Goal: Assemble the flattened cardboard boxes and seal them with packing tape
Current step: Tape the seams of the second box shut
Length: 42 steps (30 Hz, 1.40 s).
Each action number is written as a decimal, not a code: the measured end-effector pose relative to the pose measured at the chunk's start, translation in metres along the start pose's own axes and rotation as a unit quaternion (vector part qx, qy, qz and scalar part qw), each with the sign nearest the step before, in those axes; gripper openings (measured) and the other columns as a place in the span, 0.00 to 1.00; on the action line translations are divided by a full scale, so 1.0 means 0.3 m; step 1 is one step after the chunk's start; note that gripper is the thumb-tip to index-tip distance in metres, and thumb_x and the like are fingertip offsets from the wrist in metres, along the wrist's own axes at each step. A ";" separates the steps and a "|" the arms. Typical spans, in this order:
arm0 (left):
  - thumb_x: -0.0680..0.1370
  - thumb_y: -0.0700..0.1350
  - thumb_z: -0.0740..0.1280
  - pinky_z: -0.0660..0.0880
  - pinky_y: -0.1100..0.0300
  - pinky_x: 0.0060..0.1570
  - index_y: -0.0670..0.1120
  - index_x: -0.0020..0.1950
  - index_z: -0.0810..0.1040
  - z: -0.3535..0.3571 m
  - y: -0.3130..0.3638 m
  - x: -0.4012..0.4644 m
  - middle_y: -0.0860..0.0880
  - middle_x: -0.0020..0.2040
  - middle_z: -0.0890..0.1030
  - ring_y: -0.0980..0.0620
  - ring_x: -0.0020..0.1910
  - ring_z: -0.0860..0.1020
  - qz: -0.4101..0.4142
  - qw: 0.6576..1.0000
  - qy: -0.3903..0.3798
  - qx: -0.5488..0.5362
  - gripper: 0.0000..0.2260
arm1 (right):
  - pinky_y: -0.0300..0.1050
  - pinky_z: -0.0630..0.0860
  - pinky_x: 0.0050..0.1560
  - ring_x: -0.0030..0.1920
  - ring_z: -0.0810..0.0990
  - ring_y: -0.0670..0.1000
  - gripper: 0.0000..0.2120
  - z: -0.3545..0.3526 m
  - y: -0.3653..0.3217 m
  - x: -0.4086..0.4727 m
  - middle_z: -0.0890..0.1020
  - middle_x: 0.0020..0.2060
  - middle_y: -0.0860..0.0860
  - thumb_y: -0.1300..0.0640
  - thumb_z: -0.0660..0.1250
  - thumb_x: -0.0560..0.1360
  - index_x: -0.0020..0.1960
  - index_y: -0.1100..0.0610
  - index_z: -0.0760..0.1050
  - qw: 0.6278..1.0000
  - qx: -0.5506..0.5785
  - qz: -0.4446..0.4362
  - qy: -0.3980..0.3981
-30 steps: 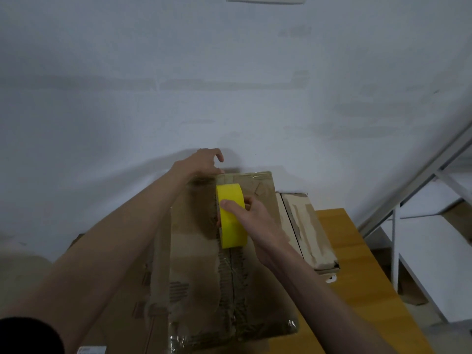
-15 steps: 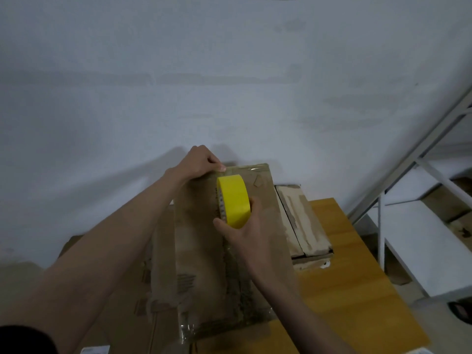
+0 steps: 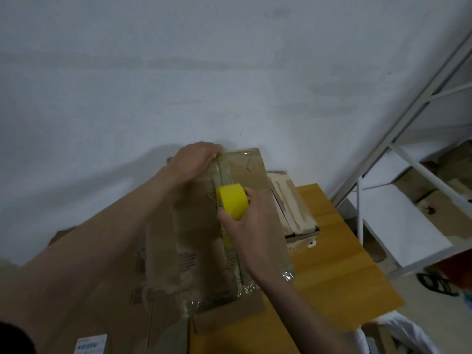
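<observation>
The cardboard box (image 3: 204, 226) stands on the wooden surface (image 3: 332, 264), its worn flaps thin, light and likely to buckle under hard pressing. The left hand (image 3: 195, 159) presses its far edge. The right hand (image 3: 245, 221) grips the yellow tape roll (image 3: 232, 200) over the centre seam; stiff and light, the roll is best held across its sides.

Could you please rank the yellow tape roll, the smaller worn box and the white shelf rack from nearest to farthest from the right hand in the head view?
1. Yellow tape roll: gripped in the right hand itself.
2. Smaller worn box: just right of the hand, on the wooden table.
3. White shelf rack: far right, past the table edge.
</observation>
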State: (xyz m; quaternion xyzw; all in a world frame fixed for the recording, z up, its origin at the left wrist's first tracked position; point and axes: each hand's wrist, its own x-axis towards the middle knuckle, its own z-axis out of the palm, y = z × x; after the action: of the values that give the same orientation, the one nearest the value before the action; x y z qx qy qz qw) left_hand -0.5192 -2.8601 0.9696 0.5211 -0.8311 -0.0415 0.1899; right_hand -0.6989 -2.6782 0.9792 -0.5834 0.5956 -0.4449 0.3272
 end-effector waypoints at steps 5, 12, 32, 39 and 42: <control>0.85 0.46 0.53 0.42 0.60 0.78 0.46 0.82 0.48 -0.014 -0.038 -0.109 0.49 0.82 0.46 0.54 0.81 0.47 0.179 0.966 -0.126 0.137 0.26 | 0.41 0.74 0.41 0.46 0.76 0.42 0.27 0.008 0.028 -0.008 0.73 0.48 0.40 0.47 0.75 0.71 0.64 0.44 0.66 1.000 0.002 -0.012 0.013; 0.83 0.56 0.55 0.42 0.52 0.79 0.51 0.81 0.40 0.000 -0.025 -0.157 0.52 0.81 0.39 0.49 0.81 0.41 0.183 0.954 -0.165 0.172 0.33 | 0.54 0.79 0.52 0.52 0.75 0.42 0.33 0.052 0.118 -0.109 0.71 0.51 0.31 0.52 0.77 0.68 0.65 0.43 0.62 0.998 0.045 0.002 0.041; 0.82 0.62 0.49 0.38 0.48 0.78 0.53 0.81 0.35 0.038 0.027 -0.224 0.52 0.81 0.36 0.48 0.80 0.40 0.186 0.931 -0.162 0.268 0.34 | 0.39 0.66 0.32 0.34 0.72 0.40 0.20 -0.028 0.110 -0.153 0.71 0.37 0.40 0.44 0.73 0.69 0.54 0.47 0.67 0.992 -0.120 -0.016 0.042; 0.79 0.64 0.52 0.44 0.49 0.79 0.49 0.82 0.46 0.116 0.099 -0.347 0.51 0.82 0.44 0.50 0.81 0.42 0.223 0.954 -0.157 0.128 0.36 | 0.35 0.76 0.41 0.51 0.74 0.37 0.29 -0.043 0.184 -0.222 0.67 0.51 0.28 0.46 0.76 0.69 0.62 0.42 0.62 0.998 -0.015 -0.025 0.062; 0.78 0.66 0.51 0.43 0.47 0.79 0.49 0.82 0.47 0.118 0.096 -0.346 0.52 0.82 0.45 0.49 0.81 0.44 0.226 0.952 -0.149 0.146 0.37 | 0.48 0.78 0.41 0.46 0.75 0.41 0.25 -0.023 0.216 -0.244 0.71 0.47 0.36 0.51 0.76 0.72 0.59 0.43 0.62 0.998 -0.028 -0.007 0.052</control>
State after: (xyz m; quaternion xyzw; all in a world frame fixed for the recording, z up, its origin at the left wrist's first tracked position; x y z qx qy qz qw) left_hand -0.5164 -2.7600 0.9163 0.3299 -0.9428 0.0470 -0.0097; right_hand -0.7238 -2.6098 0.9134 -0.5724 0.6202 -0.4598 0.2763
